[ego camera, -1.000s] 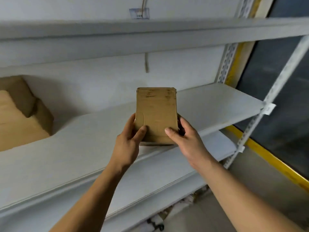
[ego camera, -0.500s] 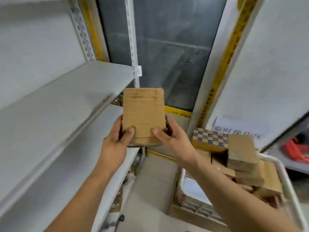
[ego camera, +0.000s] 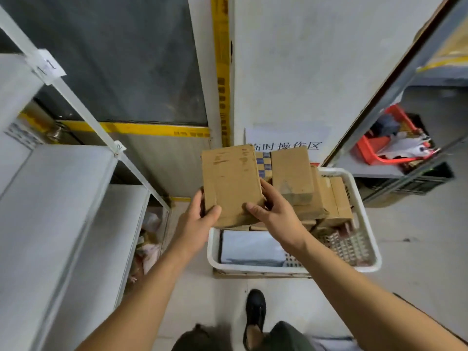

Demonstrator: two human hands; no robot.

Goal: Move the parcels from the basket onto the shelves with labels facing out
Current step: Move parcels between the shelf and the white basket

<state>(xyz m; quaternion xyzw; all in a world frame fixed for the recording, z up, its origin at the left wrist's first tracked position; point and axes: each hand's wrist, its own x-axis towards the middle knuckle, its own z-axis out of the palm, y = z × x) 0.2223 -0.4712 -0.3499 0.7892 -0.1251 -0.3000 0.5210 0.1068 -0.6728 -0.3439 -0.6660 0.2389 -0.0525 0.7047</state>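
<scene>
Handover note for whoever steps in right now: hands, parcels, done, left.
Left hand and right hand both grip one brown parcel, held in the air above the white basket. No label shows on its visible face. More cardboard parcels and a grey mailer sit in the basket. The visible shelves on the left carry no parcels. Left: shelve this parcel label out, then the rest.

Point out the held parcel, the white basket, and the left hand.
held parcel point(ego camera: 231, 183), head view, middle of top face
white basket point(ego camera: 291, 269), head view, near rim
left hand point(ego camera: 196, 224), head view, back of hand
</scene>
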